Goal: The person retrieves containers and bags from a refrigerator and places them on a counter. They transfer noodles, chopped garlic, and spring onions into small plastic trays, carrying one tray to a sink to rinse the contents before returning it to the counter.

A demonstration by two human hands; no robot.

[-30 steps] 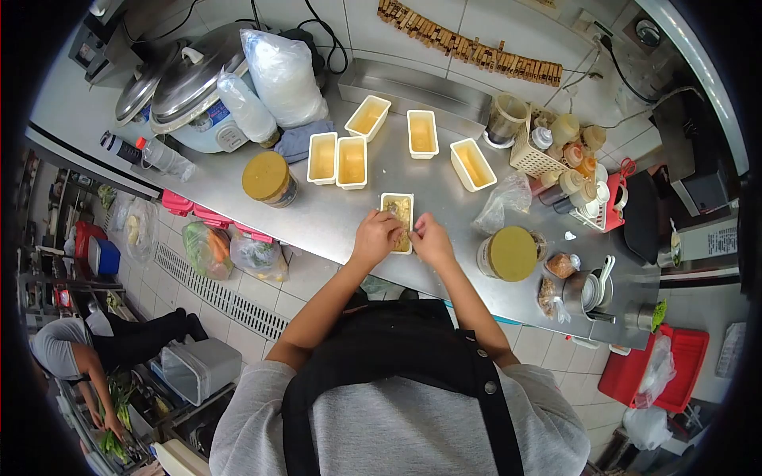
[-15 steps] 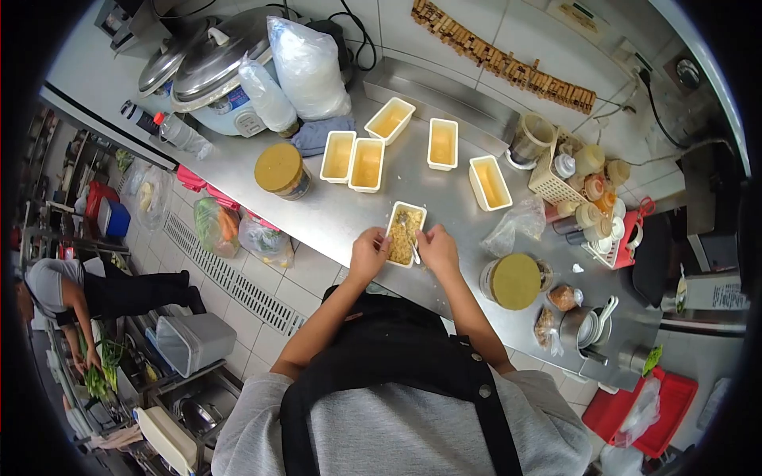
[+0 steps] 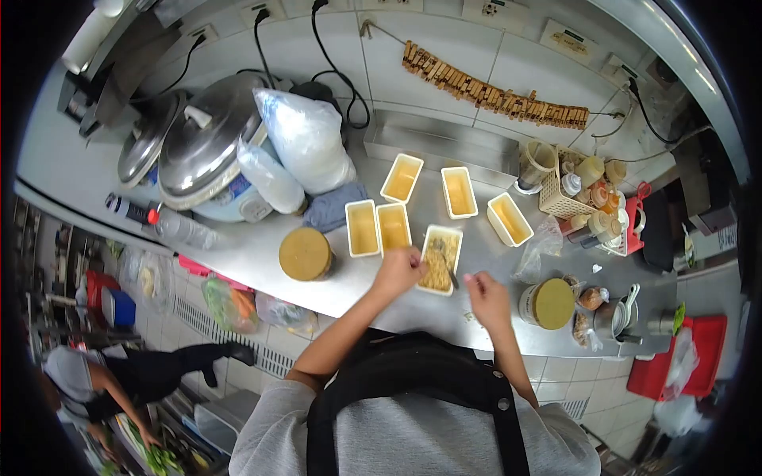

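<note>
A white rectangular tub (image 3: 426, 283) of yellowish chopped food (image 3: 436, 270) stands on the steel counter between my hands. A spoon (image 3: 453, 278) leans in it, its dark handle toward the near right side. My left hand (image 3: 399, 272) is at the tub's left side, fingers pinched together; what they hold, if anything, is hidden. To the right of the tub is my right hand (image 3: 489, 298), apart from the spoon, thumb and forefinger slightly parted with nothing visible between them. Several similar white tubs with a yellowish inside, such as this one (image 3: 459, 193), stand beyond.
Gold-lidded jars stand left (image 3: 305, 254) and right (image 3: 553, 304). Rice cookers (image 3: 208, 139) and filled plastic bags (image 3: 305, 143) occupy the back left. A bottle basket (image 3: 565, 202) and clear bag (image 3: 542, 247) are rightward. Another person (image 3: 119, 389) handles greens at lower left.
Both hands have come off the tub's sides and moved apart, the right one farther out. The spoon now sits differently in the food. The camera view has shifted.
</note>
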